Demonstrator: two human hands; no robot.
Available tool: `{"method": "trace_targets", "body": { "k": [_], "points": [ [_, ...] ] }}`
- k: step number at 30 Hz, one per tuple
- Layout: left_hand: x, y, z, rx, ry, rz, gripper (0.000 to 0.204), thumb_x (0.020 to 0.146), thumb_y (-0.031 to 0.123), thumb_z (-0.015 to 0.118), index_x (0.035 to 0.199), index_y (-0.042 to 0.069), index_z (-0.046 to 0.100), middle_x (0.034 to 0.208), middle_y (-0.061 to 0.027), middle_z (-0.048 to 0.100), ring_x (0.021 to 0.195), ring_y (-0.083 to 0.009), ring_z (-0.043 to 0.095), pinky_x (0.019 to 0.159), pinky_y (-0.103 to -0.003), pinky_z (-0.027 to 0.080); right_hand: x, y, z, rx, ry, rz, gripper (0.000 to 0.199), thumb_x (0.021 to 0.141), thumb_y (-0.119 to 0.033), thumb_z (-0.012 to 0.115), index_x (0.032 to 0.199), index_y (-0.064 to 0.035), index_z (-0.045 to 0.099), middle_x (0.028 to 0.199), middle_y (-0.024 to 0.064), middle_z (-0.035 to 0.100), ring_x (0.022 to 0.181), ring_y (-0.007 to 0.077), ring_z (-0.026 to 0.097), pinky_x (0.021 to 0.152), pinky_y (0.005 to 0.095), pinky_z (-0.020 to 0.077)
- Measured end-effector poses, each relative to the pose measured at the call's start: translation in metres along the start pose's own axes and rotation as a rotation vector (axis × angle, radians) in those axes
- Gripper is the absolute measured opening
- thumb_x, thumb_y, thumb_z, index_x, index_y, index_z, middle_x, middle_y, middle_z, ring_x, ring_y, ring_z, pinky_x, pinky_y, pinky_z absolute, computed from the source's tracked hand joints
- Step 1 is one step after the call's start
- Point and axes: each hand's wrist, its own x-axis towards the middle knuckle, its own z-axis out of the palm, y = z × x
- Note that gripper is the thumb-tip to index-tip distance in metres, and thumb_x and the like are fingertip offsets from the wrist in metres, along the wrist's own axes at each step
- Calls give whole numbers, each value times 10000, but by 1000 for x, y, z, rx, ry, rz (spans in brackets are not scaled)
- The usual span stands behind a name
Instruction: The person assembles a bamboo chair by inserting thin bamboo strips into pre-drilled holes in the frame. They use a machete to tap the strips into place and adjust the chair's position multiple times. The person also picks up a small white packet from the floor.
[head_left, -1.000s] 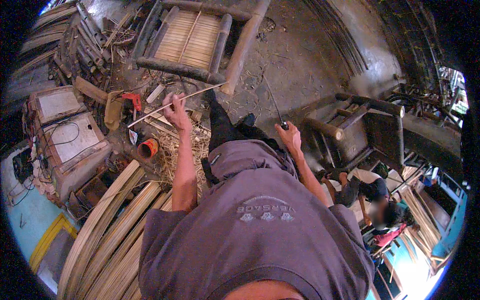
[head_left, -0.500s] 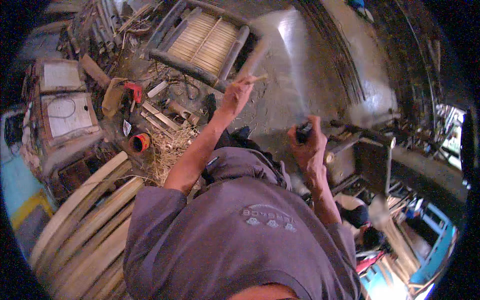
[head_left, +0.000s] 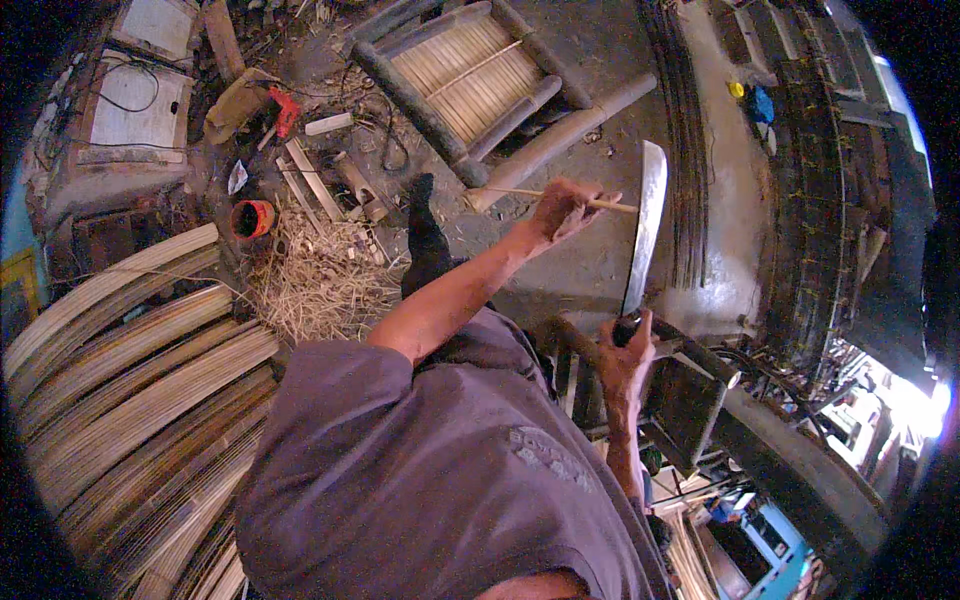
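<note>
My left hand [head_left: 566,212] is closed around a thin bamboo stick [head_left: 616,206], which pokes out past both sides of the fingers. My right hand [head_left: 626,362] grips a machete [head_left: 648,205] by its dark handle, the long bright blade pointing away from me. The stick's right end lies at the blade's left edge; whether it touches or just overlaps in view, I cannot tell. Beyond my left hand lies a thick bamboo pole [head_left: 585,137], alongside a bamboo frame [head_left: 405,100] with pale slats.
Bundles of long bamboo strips [head_left: 150,385] curve along my left. A heap of shavings [head_left: 315,275] lies by my left leg, near an orange-red tin [head_left: 253,219] and a red tool [head_left: 284,110]. Long dark strips [head_left: 682,170] stretch along the floor at right. Dark furniture [head_left: 685,420] stands beside my right arm.
The view has shifted. My left hand has moved right with the stick, toward the machete. The blade, a blur before, now shows sharply beside the stick's end.
</note>
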Motion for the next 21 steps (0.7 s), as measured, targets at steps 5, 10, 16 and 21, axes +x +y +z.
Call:
{"method": "trace_targets", "body": {
  "k": [5,10,16,21],
  "points": [
    [-14,3,-5,299,-152,-32,169,844,231,618,744,96,621,609,-124,569,497,-306,549,453,-399,426,1,-37,-36,666,365,-121,169,836,-212,566,903,-68,509,718,8,506,640,124,468,571,282,419],
    [-12,1,3,178,-117,0,194,855,272,623,779,94,633,602,-127,561,504,-299,555,463,-389,437,-4,-3,-10,486,287,-126,211,828,-251,540,963,-89,540,714,14,528,611,154,471,556,309,424],
    [-24,3,-14,-239,-146,-118,351,899,371,554,918,41,671,685,-92,608,575,-223,590,507,-352,453,-4,34,-10,712,152,-8,328,771,-178,683,1035,-36,549,706,32,586,648,202,547,579,307,454],
    [-8,10,-10,171,-159,16,93,832,177,639,841,84,645,661,-120,583,554,-290,577,490,-390,436,11,32,-7,703,652,-267,305,784,-123,642,1074,-67,567,753,45,573,683,137,515,622,304,437]
  ]
}}
